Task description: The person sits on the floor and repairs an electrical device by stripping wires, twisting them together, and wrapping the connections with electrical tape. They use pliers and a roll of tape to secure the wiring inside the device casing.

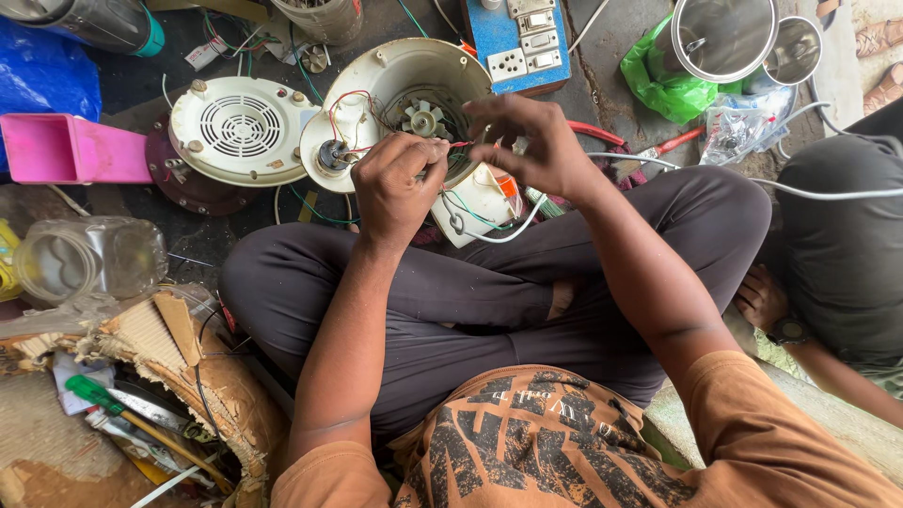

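**Open mixer base on a lap**

The cream mixer base (404, 80) lies open by the knees, its small fan and wires showing. Left hand (395, 188) pinches a red wire (350, 98); right hand (531, 146) curls half open, touching wires. The dark floor (611, 47) is messy

A dark floor (611, 56) is seen beyond the hands. To the left of the left hand (395, 193), a round vented cover (242, 129), a pink tray (71, 149) and a clear jar (89, 256) are laid on it. Past the right hand (536, 146), a blue switchboard (522, 42), a green bag (663, 85) and red pliers (673, 143) are found
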